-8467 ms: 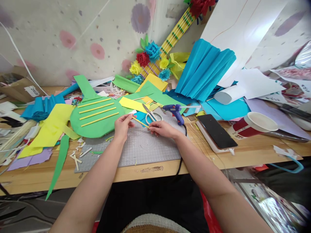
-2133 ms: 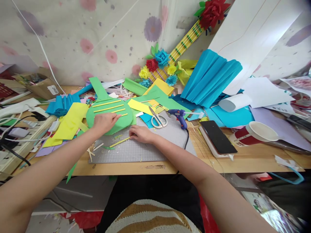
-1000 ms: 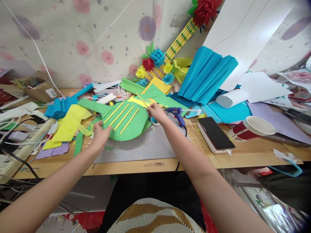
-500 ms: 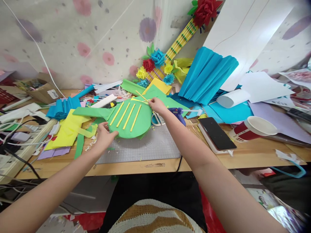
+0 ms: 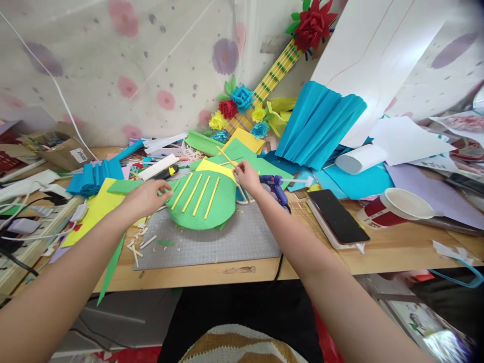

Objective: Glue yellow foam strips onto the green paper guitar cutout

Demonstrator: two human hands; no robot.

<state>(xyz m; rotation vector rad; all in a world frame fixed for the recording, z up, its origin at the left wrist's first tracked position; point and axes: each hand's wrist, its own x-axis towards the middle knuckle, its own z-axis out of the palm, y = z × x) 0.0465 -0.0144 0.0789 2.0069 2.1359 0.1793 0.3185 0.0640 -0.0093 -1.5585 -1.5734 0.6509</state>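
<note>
A round green paper piece [image 5: 200, 214] with several slanted yellow strips on its face lies over the grey cutting mat [image 5: 227, 244]. My right hand [image 5: 247, 177] pinches a thin yellow paper strip [image 5: 225, 155] beyond the piece's right edge. To the left, my left hand [image 5: 151, 195] hovers by the round piece, its fingers bent but apart and nothing visible between them. A green paper band [image 5: 123, 186] shows behind that hand, which hides where it meets the round piece. White-handled scissors [image 5: 244, 195] lie partly hidden under my right wrist.
A blue glue gun [image 5: 276, 187] lies just right of my right hand. Further right are a phone [image 5: 338, 216] and a paper cup [image 5: 395, 207]. A paper-flowered yellow guitar [image 5: 276, 70] leans on the wall. A power strip [image 5: 22, 247] with cables runs along the left.
My left hand has left the round piece's rim and moved left and up. My right hand still pinches the yellow strip. The view has shifted slightly.
</note>
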